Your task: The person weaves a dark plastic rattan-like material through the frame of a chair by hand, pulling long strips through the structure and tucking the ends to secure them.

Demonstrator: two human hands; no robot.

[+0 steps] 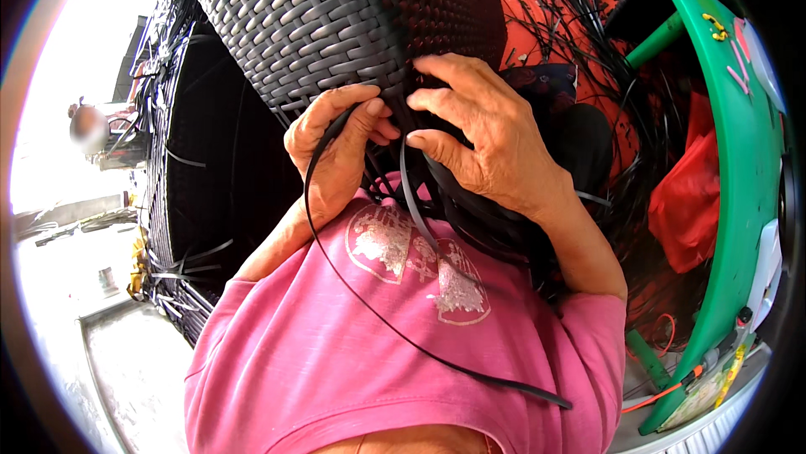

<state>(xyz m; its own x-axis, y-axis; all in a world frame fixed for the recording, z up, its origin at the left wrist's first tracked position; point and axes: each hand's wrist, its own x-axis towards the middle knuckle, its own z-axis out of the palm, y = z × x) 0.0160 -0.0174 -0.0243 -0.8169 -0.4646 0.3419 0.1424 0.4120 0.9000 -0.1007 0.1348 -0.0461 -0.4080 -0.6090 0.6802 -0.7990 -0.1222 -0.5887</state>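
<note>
So the left hand (336,148) is pinching a black strip (537,391) just below the dark woven piece (311,26), and the strip's looping down over the pink shirt (378,370). Right hand (495,135) is hovering half-open by the woven corner. Shirt's pale print (382,244) is flaking, basically unreadable.

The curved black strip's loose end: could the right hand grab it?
Probably yes: nothing covers the loose end, which shows against the pink shirt, though the right hand would have to leave the woven piece.
</note>
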